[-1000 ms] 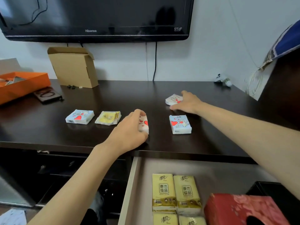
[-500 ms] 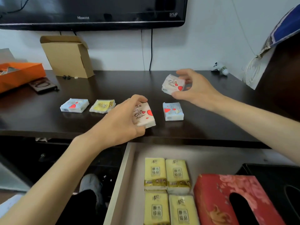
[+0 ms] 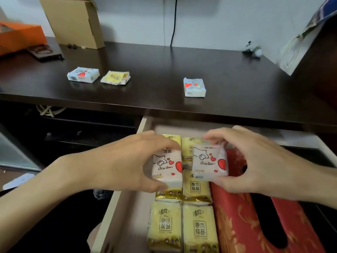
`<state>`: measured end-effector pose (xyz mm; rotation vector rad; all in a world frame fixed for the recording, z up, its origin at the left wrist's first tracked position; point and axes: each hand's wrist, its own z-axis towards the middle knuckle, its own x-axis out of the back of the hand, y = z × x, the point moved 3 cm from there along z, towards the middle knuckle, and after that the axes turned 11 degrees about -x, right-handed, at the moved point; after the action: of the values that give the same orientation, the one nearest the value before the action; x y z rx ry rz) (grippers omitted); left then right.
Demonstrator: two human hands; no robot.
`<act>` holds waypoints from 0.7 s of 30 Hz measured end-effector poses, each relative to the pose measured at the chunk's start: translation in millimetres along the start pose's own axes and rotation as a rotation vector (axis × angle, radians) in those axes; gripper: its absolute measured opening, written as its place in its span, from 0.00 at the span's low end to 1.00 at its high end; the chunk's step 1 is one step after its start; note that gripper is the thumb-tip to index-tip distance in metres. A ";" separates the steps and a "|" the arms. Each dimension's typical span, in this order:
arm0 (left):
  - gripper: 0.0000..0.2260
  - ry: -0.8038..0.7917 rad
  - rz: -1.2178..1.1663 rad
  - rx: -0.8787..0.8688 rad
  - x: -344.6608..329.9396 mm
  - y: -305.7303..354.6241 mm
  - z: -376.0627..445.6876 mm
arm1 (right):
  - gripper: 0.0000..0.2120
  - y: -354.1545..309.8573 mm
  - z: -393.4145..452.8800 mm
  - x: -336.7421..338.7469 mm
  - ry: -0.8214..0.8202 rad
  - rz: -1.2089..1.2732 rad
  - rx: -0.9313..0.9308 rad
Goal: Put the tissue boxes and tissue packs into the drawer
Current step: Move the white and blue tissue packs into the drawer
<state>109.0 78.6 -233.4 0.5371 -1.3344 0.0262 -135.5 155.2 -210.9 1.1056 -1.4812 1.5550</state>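
My left hand (image 3: 120, 163) grips a small white tissue pack with red hearts (image 3: 167, 167), held over the open drawer (image 3: 116, 212). Right beside it, my right hand (image 3: 255, 161) grips a second heart-printed pack (image 3: 209, 161). Under them, several yellow tissue packs (image 3: 198, 229) lie in the drawer next to a red tissue box (image 3: 237, 225). On the dark desk (image 3: 155, 70) rest three more packs: a blue one with a heart (image 3: 83, 74), a yellow one (image 3: 115, 77) and another blue one (image 3: 194, 87).
A cardboard box (image 3: 73, 21) stands at the desk's back left, next to an orange box (image 3: 20, 37) and a dark flat object (image 3: 44, 52). A black cable (image 3: 173, 21) hangs down the wall. A small white item (image 3: 255, 51) sits at the back right.
Both hands have lifted their heart-printed packs off the desk and brought them down and together over the open drawer. The view has tilted down towards the drawer.
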 end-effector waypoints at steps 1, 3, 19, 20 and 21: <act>0.33 -0.010 0.017 -0.020 -3.9 1.0 0.4 | 0.38 -1.3 -2.7 -5.8 -0.027 -0.041 0.004; 0.32 -0.017 0.067 -0.062 -9.5 3.0 1.8 | 0.37 -5.9 -2.2 -13.5 -0.053 -0.107 0.027; 0.29 -0.047 0.180 -0.122 -35.7 8.1 -6.0 | 0.20 -18.8 12.7 -39.2 -0.180 -0.330 0.049; 0.29 -0.044 0.181 -0.126 -36.8 7.8 -5.9 | 0.20 -19.4 13.0 -39.1 -0.182 -0.333 0.047; 0.29 -0.041 0.185 -0.129 -37.7 7.3 -5.9 | 0.19 -20.0 13.1 -39.2 -0.185 -0.334 0.046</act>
<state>102.6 98.0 -266.4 0.3057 -1.4118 0.0806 -100.8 146.5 -239.6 1.4731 -1.2999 1.2877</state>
